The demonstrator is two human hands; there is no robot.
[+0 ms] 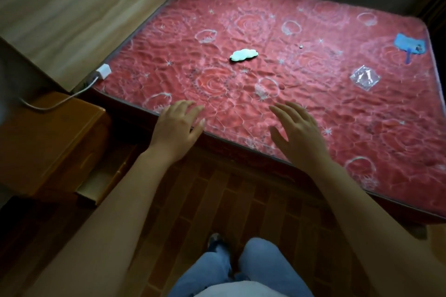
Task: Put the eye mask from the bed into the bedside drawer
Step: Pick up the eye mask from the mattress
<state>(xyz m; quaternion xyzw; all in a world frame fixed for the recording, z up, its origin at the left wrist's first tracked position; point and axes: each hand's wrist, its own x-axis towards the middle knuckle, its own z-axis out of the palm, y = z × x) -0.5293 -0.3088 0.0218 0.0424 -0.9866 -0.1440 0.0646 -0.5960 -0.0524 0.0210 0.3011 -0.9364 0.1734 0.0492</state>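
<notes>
A pale cloud-shaped eye mask (243, 55) lies alone on the red quilted bed (313, 108), near its middle. My left hand (177, 125) hovers open over the bed's near edge, fingers spread, holding nothing. My right hand (295, 131) is open too, a little further right, well short of the mask. At the lower left stands the wooden bedside cabinet (45, 137), its drawer (101, 181) pulled partly out.
A white charger (103, 71) sits at the bed's left corner, its cable trailing over the cabinet top. A clear plastic bag (365, 77) and a blue cloth item (409, 46) lie at the right. Wooden headboard on the left; brick-patterned floor and my jeans below.
</notes>
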